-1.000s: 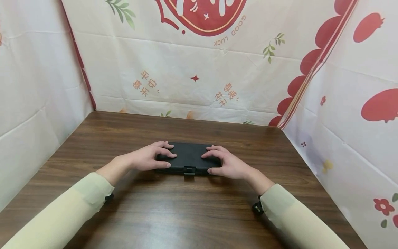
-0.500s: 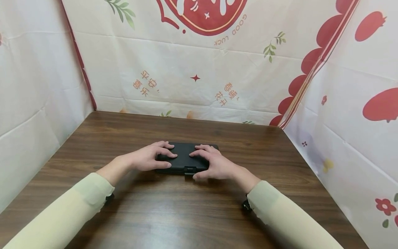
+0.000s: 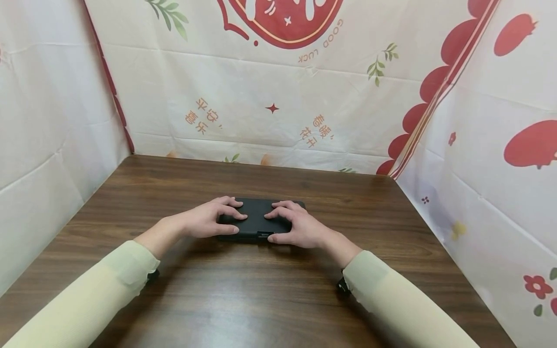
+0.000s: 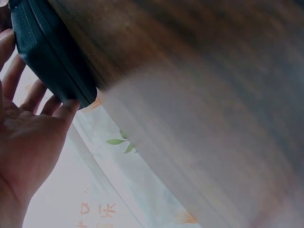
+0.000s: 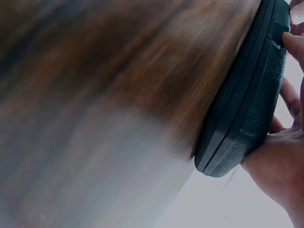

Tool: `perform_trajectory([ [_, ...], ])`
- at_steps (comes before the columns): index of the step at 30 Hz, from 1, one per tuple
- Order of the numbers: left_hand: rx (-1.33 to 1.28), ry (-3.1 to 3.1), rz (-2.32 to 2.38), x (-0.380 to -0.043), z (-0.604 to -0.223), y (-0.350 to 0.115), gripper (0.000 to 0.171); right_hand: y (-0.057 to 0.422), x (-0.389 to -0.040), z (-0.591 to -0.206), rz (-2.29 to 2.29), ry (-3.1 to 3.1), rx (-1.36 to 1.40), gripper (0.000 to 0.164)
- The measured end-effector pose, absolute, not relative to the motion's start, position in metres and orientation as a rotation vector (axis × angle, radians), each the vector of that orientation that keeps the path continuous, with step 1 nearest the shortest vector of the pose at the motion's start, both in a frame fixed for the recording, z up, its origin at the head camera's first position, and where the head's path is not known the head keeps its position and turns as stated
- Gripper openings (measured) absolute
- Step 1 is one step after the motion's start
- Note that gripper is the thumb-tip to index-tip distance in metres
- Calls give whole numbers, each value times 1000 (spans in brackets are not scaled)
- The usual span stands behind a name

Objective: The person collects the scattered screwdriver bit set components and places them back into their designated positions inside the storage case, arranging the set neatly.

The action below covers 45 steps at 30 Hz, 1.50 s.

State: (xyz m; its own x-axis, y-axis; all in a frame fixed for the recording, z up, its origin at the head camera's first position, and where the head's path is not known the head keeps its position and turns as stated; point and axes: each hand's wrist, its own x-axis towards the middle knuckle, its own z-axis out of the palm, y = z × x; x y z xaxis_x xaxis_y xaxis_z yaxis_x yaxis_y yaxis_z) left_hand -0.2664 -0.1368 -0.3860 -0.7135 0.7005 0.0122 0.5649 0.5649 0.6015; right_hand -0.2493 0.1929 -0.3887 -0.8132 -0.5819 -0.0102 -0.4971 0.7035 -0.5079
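Note:
A black hard plastic case (image 3: 256, 209) with a textured surface lies closed on the wooden table. My left hand (image 3: 202, 220) rests over its left end, thumb near the front edge and fingers spread on the lid. In the left wrist view, the little finger touches a corner of the case (image 4: 52, 57). My right hand (image 3: 304, 228) lies over the right half with fingertips on the lid. Its thumb presses at the front latch (image 3: 263, 235). The right wrist view shows that thumb at the latch (image 5: 277, 37), with the other fingers partly hidden behind the case.
The brown wooden table (image 3: 209, 299) extends around the case. White printed cloth (image 3: 243, 82) hangs along its back and both sides. Each forearm wears a pale sleeve (image 3: 91, 295), with a dark wrist-worn device (image 3: 343, 286) showing below the cuff.
My right hand has slid left along the case to the front latch. The latch flap that stuck out at the front no longer shows. The left hand and the case have stayed put.

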Motion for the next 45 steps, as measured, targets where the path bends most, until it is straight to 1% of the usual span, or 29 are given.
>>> perform_trajectory([
  [9,1064,2562,867,-268,-387,-136,42,190,-249,-388,-717,2758,-886,49],
  [18,1066,2563,866,-266,-385,-136,42,185,-250,-386,-680,2774,-885,50],
  [45,1061,2574,857,-267,-386,-135,41,185,-252,-389,-629,2781,-877,43],
])
